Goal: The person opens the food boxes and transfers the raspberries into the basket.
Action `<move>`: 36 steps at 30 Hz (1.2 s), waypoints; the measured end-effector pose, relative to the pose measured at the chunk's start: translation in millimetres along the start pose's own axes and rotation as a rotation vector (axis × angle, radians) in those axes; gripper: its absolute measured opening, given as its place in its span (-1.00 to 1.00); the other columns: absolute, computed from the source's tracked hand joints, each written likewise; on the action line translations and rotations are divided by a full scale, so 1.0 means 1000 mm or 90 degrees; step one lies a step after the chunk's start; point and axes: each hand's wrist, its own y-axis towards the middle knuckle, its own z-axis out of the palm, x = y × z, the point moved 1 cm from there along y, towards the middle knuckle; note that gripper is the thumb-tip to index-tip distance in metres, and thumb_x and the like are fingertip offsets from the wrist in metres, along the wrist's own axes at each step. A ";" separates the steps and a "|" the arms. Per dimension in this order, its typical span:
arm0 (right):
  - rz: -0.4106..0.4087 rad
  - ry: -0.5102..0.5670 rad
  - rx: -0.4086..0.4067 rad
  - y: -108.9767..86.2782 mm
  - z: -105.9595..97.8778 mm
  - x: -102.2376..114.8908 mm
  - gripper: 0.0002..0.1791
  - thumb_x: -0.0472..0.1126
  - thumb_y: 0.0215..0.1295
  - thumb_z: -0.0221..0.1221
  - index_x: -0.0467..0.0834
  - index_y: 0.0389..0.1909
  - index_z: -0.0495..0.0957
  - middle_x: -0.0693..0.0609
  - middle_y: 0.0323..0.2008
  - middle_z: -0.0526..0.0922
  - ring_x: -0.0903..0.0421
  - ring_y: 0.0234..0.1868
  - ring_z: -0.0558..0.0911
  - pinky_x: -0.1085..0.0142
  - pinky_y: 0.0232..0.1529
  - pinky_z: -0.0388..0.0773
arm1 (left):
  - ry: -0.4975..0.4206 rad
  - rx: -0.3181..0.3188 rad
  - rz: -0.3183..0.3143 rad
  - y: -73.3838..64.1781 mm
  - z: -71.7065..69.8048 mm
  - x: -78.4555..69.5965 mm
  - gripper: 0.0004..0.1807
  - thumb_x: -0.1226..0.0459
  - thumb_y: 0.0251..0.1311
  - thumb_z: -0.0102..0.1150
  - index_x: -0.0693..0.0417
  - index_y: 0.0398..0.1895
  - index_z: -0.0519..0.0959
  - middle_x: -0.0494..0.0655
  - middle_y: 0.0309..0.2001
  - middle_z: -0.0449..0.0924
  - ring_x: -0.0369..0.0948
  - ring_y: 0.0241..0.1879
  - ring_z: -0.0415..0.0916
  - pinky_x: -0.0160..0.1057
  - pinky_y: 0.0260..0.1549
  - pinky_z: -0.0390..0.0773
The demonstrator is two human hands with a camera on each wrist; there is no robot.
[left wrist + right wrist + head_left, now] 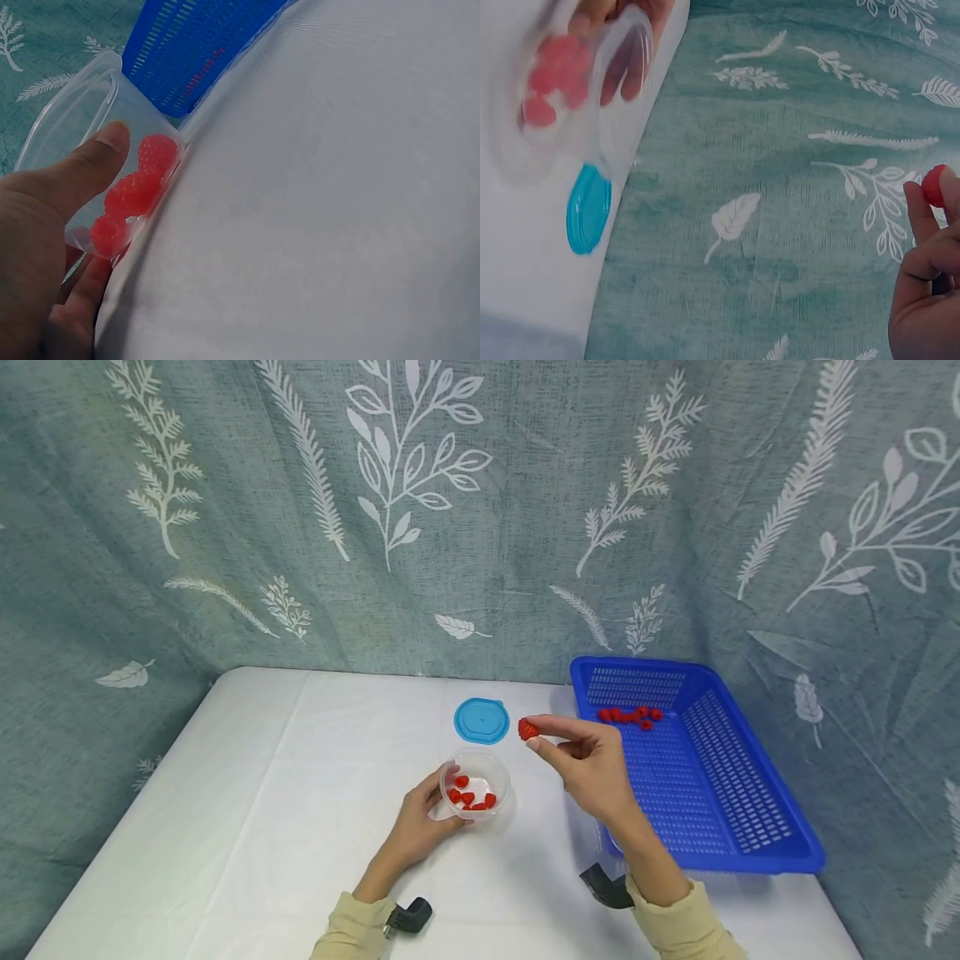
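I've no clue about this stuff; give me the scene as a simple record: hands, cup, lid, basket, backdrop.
Left hand: holds the cup
Right hand: pinches a red berry above the table
Cup: clear, uncovered, several berries inside
Lid: blue, on the table beyond the cup
Basket: blue, more berries towards its far end
Backdrop: green, white leaf pattern

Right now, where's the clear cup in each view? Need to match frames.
Head: clear cup below centre, in the left hand.
Left wrist: left side, slanting, thumb across its wall.
Right wrist: upper left, blurred, above the blue lid.
Shared landmark: red berries inside it, visible in all three.
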 end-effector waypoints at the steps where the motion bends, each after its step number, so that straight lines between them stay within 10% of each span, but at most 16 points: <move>1: 0.001 0.002 -0.008 0.003 -0.005 0.001 -0.75 -0.45 0.25 0.33 -0.33 -0.05 0.72 0.07 -0.19 0.81 0.23 -0.83 0.27 0.40 -0.88 0.19 | -0.002 0.001 0.000 0.000 0.000 0.000 -0.04 0.41 0.01 0.54 0.12 0.52 0.28 0.07 0.42 0.42 0.00 0.45 0.33 -0.16 0.41 0.33; 14: 0.035 0.099 -0.142 0.049 -0.054 -0.013 -0.71 -0.43 0.23 0.36 -0.31 -0.01 0.72 0.16 -0.26 0.81 0.32 -0.65 0.60 0.51 -0.72 0.47 | 0.006 0.003 -0.004 0.001 0.000 -0.001 -0.05 0.43 0.01 0.51 0.16 0.52 0.28 0.10 0.41 0.43 0.02 0.44 0.34 -0.14 0.40 0.35; 24: 0.106 -0.033 -0.253 0.078 -0.096 -0.069 -0.65 -0.29 0.15 0.47 -0.25 -0.02 0.73 0.25 -0.32 0.76 0.32 -0.54 0.61 0.49 -0.72 0.40 | 0.002 0.004 -0.010 0.001 0.001 -0.003 -0.04 0.45 0.00 0.51 0.15 0.52 0.28 0.10 0.41 0.43 -0.01 0.45 0.32 -0.16 0.41 0.34; 31: 0.106 -0.151 -0.207 0.081 -0.117 -0.129 -0.68 -0.35 0.23 0.40 -0.38 -0.02 0.68 -0.22 -0.17 0.77 0.36 -0.37 0.64 0.59 -0.42 0.55 | 0.000 0.003 -0.014 0.000 0.002 -0.003 -0.05 0.41 0.02 0.52 0.12 0.52 0.28 0.05 0.41 0.44 -0.02 0.47 0.30 -0.11 0.44 0.30; 36: 0.152 -0.260 -0.106 0.080 -0.128 -0.160 -0.67 -0.23 0.38 0.30 -0.34 0.06 0.64 -0.34 0.02 0.69 -0.02 0.00 0.69 0.44 -0.10 0.57 | 0.003 0.000 -0.020 0.000 0.002 -0.003 -0.04 0.41 0.02 0.52 0.10 0.53 0.28 0.06 0.41 0.44 -0.02 0.47 0.30 -0.12 0.43 0.32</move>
